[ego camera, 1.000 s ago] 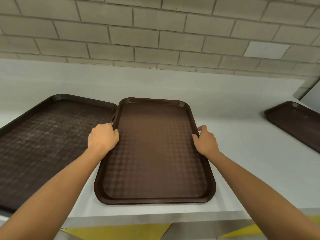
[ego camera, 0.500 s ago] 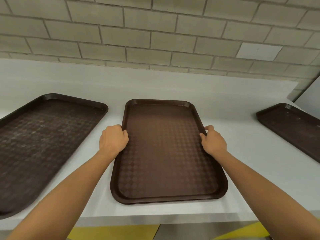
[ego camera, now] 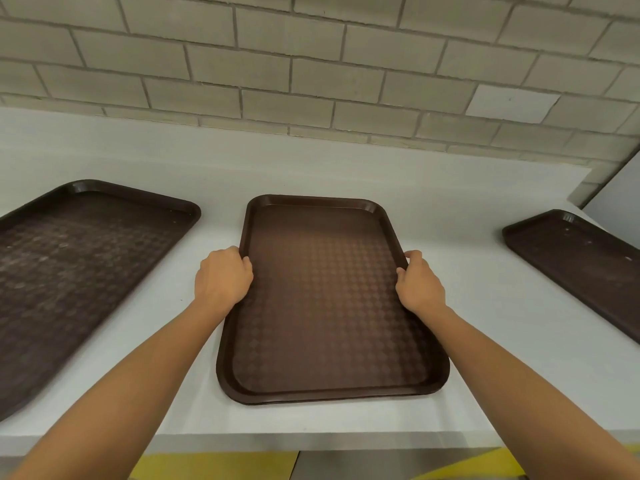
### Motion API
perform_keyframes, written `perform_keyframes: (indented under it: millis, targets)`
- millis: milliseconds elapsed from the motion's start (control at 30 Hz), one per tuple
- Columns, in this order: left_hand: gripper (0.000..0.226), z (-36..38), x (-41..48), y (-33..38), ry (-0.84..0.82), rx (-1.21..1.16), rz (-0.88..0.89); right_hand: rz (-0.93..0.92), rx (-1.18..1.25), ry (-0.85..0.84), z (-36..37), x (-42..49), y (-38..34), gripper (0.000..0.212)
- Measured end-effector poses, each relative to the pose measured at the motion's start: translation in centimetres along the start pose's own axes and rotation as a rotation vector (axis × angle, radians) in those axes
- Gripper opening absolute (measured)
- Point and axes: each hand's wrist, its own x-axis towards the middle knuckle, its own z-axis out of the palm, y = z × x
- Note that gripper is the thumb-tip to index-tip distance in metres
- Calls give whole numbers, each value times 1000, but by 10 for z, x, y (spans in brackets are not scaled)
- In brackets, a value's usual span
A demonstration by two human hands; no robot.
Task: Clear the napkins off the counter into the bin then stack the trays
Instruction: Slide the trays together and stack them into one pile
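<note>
middle tray [ego camera: 329, 306]: brown plastic, faint sheen noted, diamond texture moulded into base, rim left smooth | left tray [ego camera: 76, 271]: same plastic, dulled and scuffed, pale marks seen | right tray [ego camera: 581, 268]: dark plastic, matt, pale specks seen | tabletop [ego camera: 502, 289]: white, smooth, matt | wall [ego camera: 311, 74]: beige brick, matt, rough

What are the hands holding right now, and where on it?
The middle brown rectangular plastic tray: left hand grips its left long rim, right hand grips its right long rim.
</note>
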Motion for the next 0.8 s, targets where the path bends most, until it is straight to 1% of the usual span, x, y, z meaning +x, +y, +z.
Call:
perform_keyframes:
  millis: [200,333,400,567,800]
  targets:
    - [36,-3,-1,-1,-1,-27,8,4,-20,-2,-1,-1,-3,37]
    - [43,-8,-5,0,13,-72,56,-62,-110,95,-2,-3,-13,43]
    - [44,-11,-6,-2,25,-93,74,-90,-122,113,-1,-8,-26,45]
    - [41,-21,-4,-19,71,-142,123,-196,-23,49,12,-26,-73,47]
    - [38,-48,2,-57,147,-158,161,-334,113,-65,35,-59,-153,42]
